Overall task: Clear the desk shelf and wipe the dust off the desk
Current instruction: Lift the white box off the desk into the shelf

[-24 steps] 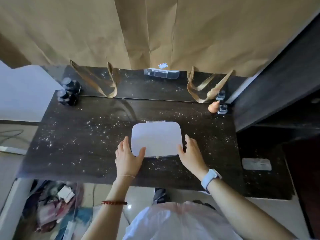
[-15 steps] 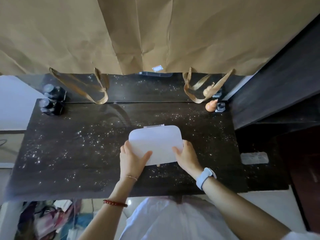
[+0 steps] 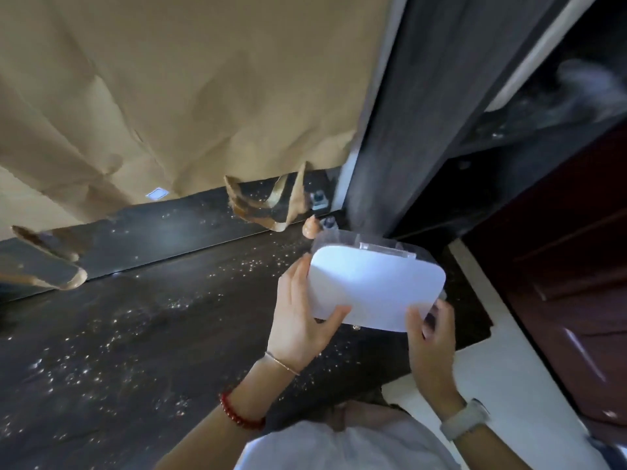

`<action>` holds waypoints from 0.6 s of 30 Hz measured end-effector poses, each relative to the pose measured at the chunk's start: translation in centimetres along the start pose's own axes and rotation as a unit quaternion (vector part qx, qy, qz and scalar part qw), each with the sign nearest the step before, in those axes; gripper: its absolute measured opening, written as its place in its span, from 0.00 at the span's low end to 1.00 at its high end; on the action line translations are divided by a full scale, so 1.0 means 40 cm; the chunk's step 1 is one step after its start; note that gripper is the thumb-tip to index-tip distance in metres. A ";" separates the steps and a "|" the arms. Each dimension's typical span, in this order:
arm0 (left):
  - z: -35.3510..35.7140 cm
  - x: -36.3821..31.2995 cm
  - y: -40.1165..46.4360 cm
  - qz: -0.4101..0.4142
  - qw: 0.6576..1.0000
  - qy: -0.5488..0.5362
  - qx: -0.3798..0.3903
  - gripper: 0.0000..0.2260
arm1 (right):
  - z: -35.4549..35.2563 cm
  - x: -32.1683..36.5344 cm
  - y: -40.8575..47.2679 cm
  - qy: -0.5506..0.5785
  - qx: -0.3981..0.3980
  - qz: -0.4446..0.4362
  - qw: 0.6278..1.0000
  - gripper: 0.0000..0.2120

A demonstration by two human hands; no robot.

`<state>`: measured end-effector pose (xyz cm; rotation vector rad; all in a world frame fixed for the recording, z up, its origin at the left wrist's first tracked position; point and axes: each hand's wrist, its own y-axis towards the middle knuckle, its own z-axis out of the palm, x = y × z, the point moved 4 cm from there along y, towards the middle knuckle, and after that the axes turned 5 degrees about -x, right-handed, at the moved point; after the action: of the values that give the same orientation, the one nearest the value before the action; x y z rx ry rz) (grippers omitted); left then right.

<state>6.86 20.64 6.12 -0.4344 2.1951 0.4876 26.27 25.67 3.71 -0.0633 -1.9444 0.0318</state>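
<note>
A flat white-lidded plastic box (image 3: 375,286) hangs above the right end of the dark desk (image 3: 152,334), lifted off it. My left hand (image 3: 300,320) grips its left edge, thumb on the lid. My right hand (image 3: 429,330) grips its lower right corner, thumb on top. White dust specks cover the desk. A small orange gourd ornament (image 3: 309,228) and a small dark bottle (image 3: 329,222) stand at the back right, just beyond the box.
Brown paper (image 3: 190,96) hangs over the mirror behind the desk, with torn strips (image 3: 271,205) curling down. A dark cabinet side (image 3: 400,123) rises right of the desk, with a reddish door (image 3: 559,266) further right. A white floor strip (image 3: 502,385) lies below it.
Both hands closed on the white box and lifted it off the desk, carrying it to the right. The view has swung right toward the cabinet.
</note>
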 end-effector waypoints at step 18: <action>0.448 -0.243 0.233 -0.135 0.991 0.019 -0.001 0.43 | -0.202 -0.036 0.609 -0.088 0.058 -0.051 0.993 0.26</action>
<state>20.10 38.72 5.16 -0.7348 2.1302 0.3354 35.02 49.82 4.05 0.1187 -2.1154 0.0856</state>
